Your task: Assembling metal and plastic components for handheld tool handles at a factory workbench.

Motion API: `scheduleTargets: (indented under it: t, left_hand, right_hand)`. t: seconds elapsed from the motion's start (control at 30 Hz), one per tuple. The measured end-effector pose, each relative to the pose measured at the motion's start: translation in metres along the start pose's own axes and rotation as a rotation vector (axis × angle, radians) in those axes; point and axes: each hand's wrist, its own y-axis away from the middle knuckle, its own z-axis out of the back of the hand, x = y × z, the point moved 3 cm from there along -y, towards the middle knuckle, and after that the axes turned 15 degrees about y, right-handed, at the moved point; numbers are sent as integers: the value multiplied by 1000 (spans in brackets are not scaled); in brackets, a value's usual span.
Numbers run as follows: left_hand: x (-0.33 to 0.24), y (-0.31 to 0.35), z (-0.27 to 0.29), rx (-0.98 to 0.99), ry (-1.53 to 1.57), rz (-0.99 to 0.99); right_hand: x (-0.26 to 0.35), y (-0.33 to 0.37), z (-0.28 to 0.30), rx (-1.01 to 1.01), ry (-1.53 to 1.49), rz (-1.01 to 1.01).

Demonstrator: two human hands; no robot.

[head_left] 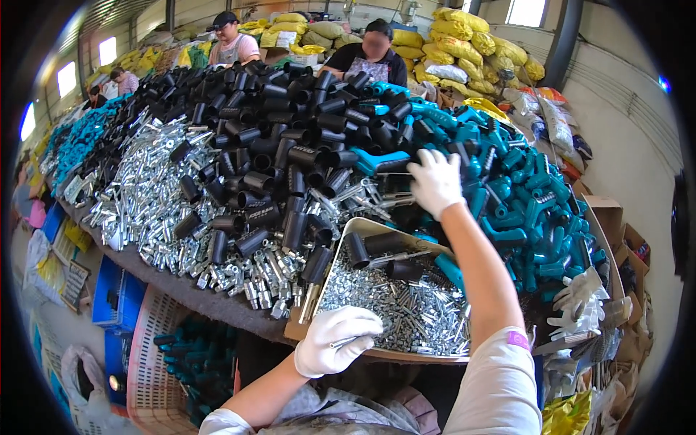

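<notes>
My left hand (338, 341), in a white glove, is closed at the near edge of the tray. A thin metal pin (344, 341) shows between its fingers. My right hand (437, 183), also gloved in white, reaches out over the heap with its fingers apart. Just left of its fingertips lies a teal plastic handle (380, 161); whether they touch it I cannot tell. Between my forearms sits a cream tray (335, 274) holding many small metal pins and springs (395, 308). Several black plastic sleeves (356, 250) lie in the tray's far part.
Black sleeves (279, 119) are heaped across the table, with silver metal fittings (156, 188) to the left and teal handles (515, 210) to the right. White gloves (578, 301) lie at the right edge. A pink basket (154, 362) stands below. Two people work across the heap.
</notes>
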Motion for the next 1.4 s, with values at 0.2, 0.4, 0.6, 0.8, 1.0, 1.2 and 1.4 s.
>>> scheduleTargets:
  t: [0.2,0.4,0.6,0.8,1.0,1.2,1.4]
  left_hand:
    - [1,1,-2,-20,-7,-4]
    - [3,4,-1,-45,16,19]
    - [-1,1,-2,-9,-1,2]
    - [4,0,-7,-4,28,10]
    - [3,5,0,-1,-23,40]
    - [2,4,-3,-13,-7,10]
    - [5,4,-6,-47,124,33]
  right_hand:
    - [-60,25,-10,114,91,-141]
    - [-20,5,18,-210,-287,-5]
    - [17,-6,-15,557,-172,-23]
    - [23,-16,-72,750,-191,-66]
    - [50,-42,-44,886,-151,-92]
    - [40,-38,-63,918,-232,-112]
    - [14,-18,-13,520,-329,-188]
